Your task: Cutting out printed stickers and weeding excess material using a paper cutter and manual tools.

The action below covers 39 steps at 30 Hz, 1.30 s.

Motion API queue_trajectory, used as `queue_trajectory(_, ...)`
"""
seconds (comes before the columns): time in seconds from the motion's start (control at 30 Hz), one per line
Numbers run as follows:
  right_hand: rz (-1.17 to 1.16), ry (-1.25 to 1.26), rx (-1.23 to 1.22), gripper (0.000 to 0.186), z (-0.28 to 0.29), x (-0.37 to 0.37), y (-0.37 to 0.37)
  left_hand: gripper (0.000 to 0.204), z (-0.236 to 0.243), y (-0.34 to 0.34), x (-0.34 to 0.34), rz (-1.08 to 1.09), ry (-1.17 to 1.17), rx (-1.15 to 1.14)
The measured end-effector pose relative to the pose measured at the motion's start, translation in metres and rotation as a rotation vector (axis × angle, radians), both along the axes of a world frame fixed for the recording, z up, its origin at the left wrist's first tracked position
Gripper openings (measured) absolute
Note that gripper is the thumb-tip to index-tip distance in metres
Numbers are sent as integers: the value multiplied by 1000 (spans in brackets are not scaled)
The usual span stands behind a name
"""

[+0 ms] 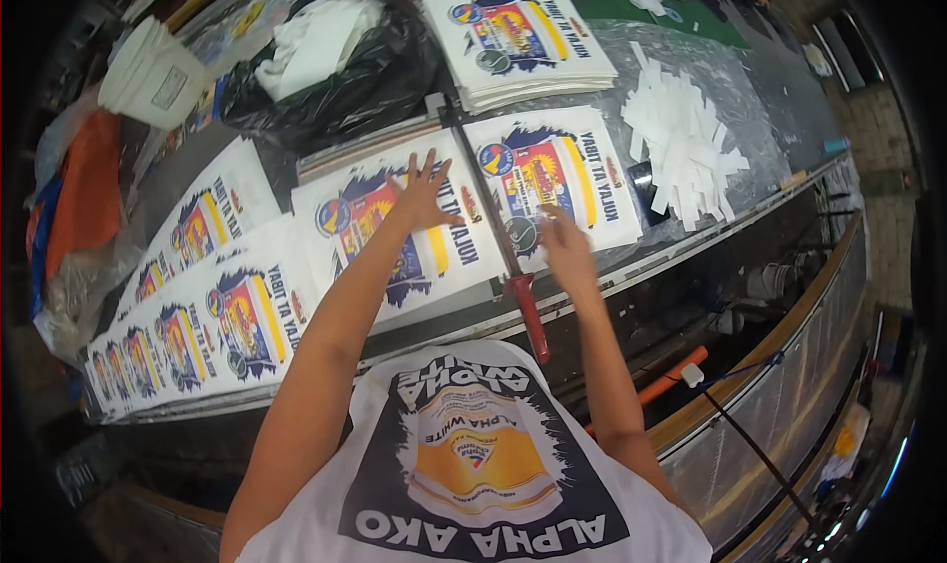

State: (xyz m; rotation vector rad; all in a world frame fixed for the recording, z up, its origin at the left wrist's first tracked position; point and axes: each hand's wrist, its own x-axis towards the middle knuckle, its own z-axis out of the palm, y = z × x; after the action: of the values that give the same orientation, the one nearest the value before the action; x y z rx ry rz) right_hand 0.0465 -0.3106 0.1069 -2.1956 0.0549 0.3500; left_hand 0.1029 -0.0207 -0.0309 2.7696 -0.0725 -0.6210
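My left hand (pixel 426 196) lies flat with fingers spread on a white printed sheet (pixel 326 183), pressing it on the bed of a paper cutter. The cutter's long blade arm (pixel 485 188) is down along the sheet's right side, its red handle (pixel 528 321) pointing toward me. To the right of the blade, my right hand (pixel 567 252) is over the lower edge of another printed sheet (pixel 612 223). Motion smears its fingers, and whether they hold anything is unclear.
Several uncut prints (pixel 261 267) overlap in a row at left. Behind the cutter are a black plastic bag (pixel 395 85) with white scraps, a white bucket (pixel 148 75) and a stack of prints (pixel 582 60). White paper strips (pixel 681 139) pile up at right.
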Motion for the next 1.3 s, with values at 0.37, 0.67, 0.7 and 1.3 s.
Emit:
queue_trajectory(0.37,540,-671,-452,48,-158,-22,-8,142,11,24,-21,-2,33,33)
queue_trajectory(0.67,118,79,320,64,-166,10,33,139,-1,-28,-33,144,-97,-66)
queue_trajectory(0.7,116,104,287,65,-169,20,28,136,-4,-36,-34,115,-172,-101)
queue_trajectory(1.3,83,-282,-242,53,-154,165,-242,116,23,-164,-82,-291,-128,83)
